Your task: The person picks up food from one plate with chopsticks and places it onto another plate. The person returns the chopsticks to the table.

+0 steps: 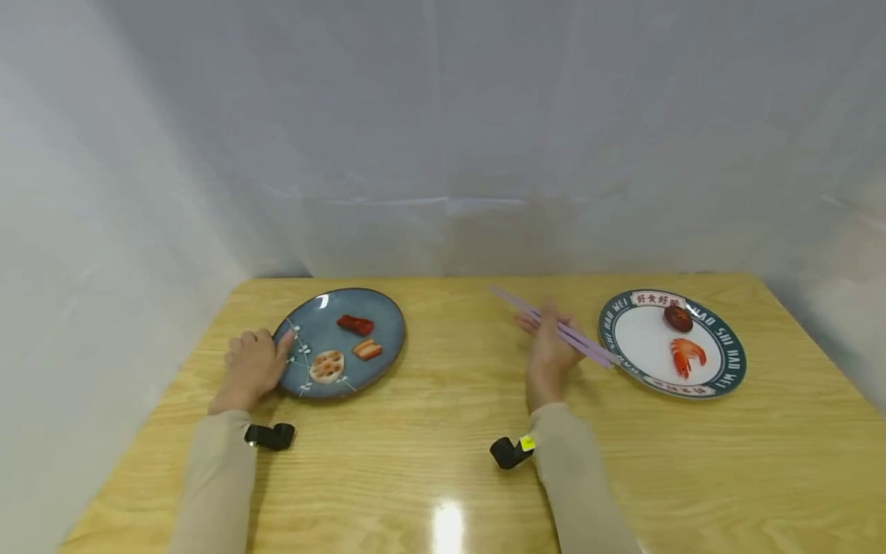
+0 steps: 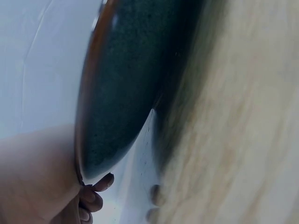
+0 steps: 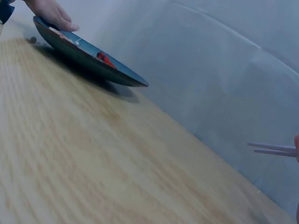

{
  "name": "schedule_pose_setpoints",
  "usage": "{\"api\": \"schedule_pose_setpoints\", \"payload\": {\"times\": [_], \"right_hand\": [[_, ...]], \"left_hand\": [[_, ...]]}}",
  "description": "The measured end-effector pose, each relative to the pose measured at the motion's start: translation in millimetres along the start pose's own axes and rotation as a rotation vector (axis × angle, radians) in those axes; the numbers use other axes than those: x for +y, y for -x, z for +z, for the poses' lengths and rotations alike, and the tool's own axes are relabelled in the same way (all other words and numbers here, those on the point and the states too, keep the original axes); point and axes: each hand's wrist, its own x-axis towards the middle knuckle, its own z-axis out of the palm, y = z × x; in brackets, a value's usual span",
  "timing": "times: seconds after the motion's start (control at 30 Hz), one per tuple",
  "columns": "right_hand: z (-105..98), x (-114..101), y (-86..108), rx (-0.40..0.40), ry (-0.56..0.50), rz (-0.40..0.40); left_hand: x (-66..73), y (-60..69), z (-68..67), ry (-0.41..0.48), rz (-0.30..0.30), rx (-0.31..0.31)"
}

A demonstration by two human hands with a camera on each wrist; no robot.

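1. Head: Blue plate [image 1: 382, 312] sat at wearer's 11 o'clock on the table [image 1: 415, 431]; red piece [image 1: 355, 325] at its 1, striped strip [image 1: 367, 349] at 4, lotus slice [image 1: 327, 367] at 7, spaced prob. for easy access. L hand [image 1: 252, 365] held its 9 o'clock edge, thumb over rim, fingers bent outside, prob. steadying it. R hand [image 1: 550, 354] grasped chopsticks [image 1: 584, 347], tips twd 10; thick ends twd 4, by white plate [image 1: 640, 338] (wearer's 2) w/ mushroom [image 1: 677, 318] at 12, shrimp [image 1: 680, 354] at approx. 5.
2. L wrist: Blue plate's side curved up off the table; raised rim prob. gave thumb purchase. Fingertips showed just beside it.
3. R wrist: Chopsticks' tips, frame's 3–4 o'clock, slightly parted, touched nothing; R fingers mostly cut off, exact grip can't tell. Blue plate at 10–11.
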Motion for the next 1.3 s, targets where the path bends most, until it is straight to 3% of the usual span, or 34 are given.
{"api": "schedule_pose_setpoints", "payload": {"times": [0.23,0.47,0.63,0.9,1.1,1.3], "right_hand": [[-18.0,-1.9,-2.8,0.016,0.091,-0.075],[-27.9,-19.1,-19.6,0.03,-0.025,-0.25],[-41.4,-34.6,-33.4,0.059,-0.067,-0.325],[-63.9,-48.3,-49.7,0.13,-0.012,-0.289],[-81.3,-57.7,-59.7,0.214,-0.04,-0.305],[-99.4,-58.3,-70.4,0.239,-0.054,-0.319]], "left_hand": [[-1.4,1.7,-1.6,0.011,0.002,-0.011],[3.0,-1.7,-4.0,0.016,0.009,-0.003],[1.7,-1.2,-3.9,0.015,0.007,-0.014],[-0.5,2.8,-1.8,0.016,-0.022,-0.034],[0.1,3.1,-1.6,0.024,-0.016,-0.025],[0.2,2.2,-4.9,0.011,-0.024,-0.021]]}}
